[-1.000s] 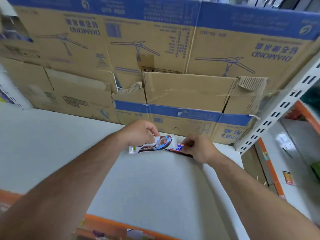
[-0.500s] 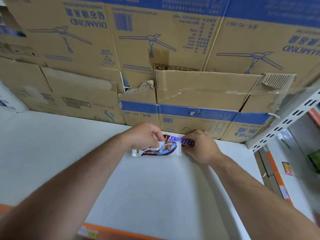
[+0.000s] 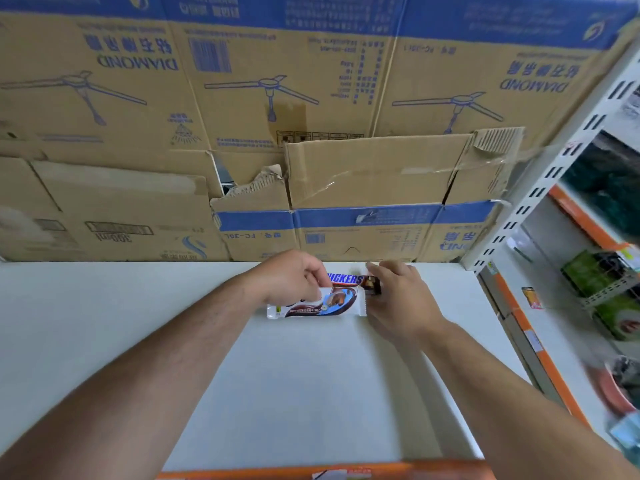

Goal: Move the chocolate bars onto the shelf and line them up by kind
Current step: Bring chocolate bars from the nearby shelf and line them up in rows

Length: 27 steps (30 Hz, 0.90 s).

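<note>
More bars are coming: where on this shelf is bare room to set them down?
Bare shelf runs wide left of the white-wrapped bar, along the cardboard boxes, and in front of it to the orange front edge. Crowded: back right, where the Snickers bar lies behind it between the left hand and right hand.

glossy plastic wrappers on both chocolate bars (image 3: 322, 304); smooth matt shelf (image 3: 311, 393); corrugated cardboard boxes (image 3: 363, 174) (torn, taped).
</note>
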Each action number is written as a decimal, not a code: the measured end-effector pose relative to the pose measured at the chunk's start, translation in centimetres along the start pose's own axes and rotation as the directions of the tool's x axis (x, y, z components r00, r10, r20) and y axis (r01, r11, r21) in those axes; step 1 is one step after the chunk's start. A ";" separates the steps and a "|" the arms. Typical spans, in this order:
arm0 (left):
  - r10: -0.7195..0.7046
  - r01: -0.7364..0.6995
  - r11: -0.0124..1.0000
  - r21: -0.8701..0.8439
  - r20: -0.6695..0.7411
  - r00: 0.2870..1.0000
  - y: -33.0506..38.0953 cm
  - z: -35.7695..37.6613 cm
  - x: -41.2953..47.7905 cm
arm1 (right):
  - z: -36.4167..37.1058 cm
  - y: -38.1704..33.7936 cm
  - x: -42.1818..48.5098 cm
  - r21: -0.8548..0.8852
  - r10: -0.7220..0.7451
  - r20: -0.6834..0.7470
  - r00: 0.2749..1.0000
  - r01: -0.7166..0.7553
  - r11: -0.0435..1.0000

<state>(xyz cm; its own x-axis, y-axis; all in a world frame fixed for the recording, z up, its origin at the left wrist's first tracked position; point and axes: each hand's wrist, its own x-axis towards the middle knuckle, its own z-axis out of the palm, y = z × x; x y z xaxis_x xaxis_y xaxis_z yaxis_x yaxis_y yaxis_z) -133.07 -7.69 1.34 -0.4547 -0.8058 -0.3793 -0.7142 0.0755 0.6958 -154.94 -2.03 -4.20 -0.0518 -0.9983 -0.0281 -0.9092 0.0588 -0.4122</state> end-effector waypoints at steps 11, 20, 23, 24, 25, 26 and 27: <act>0.070 -0.073 0.996 0.048 0.056 0.996 4.8 5.0 2.3 | -1.9 7.8 -8.5 -0.192 0.031 -0.135 0.990 -0.056 0.980; 0.078 -0.076 0.995 0.065 -0.031 0.997 10.9 9.6 5.9 | -3.6 13.7 -11.6 -0.195 -0.031 -0.163 0.986 -0.001 0.981; 0.079 -0.073 0.994 0.081 -0.069 0.995 12.3 10.8 7.3 | -3.5 14.2 -11.6 -0.196 -0.089 -0.192 0.977 0.051 0.979; 0.078 -0.072 0.994 0.086 -0.075 0.994 12.6 11.2 7.8 | -3.5 14.3 -11.5 -0.200 -0.109 -0.206 0.973 0.067 0.978; 0.079 -0.072 0.993 0.094 -0.079 0.994 13.0 11.5 8.3 | -3.5 14.3 -11.5 -0.200 -0.125 -0.220 0.968 0.081 0.977; 0.083 -0.074 0.992 0.104 -0.085 0.993 13.3 11.9 8.8 | -3.4 14.3 -11.5 -0.197 -0.138 -0.233 0.963 0.092 0.976; 0.088 -0.076 0.990 0.115 -0.097 0.991 13.5 12.2 9.3 | -3.4 14.4 -11.5 -0.195 -0.150 -0.246 0.958 0.102 0.976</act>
<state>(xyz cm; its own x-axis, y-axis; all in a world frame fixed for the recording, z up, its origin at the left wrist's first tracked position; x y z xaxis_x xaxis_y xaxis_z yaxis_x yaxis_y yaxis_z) -153.49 -6.96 -0.23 -0.4619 -0.8492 -0.2560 -0.7338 0.2038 0.6481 -168.84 10.33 -6.73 -0.0153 -0.9659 0.2586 -0.9727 -0.0456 -0.2277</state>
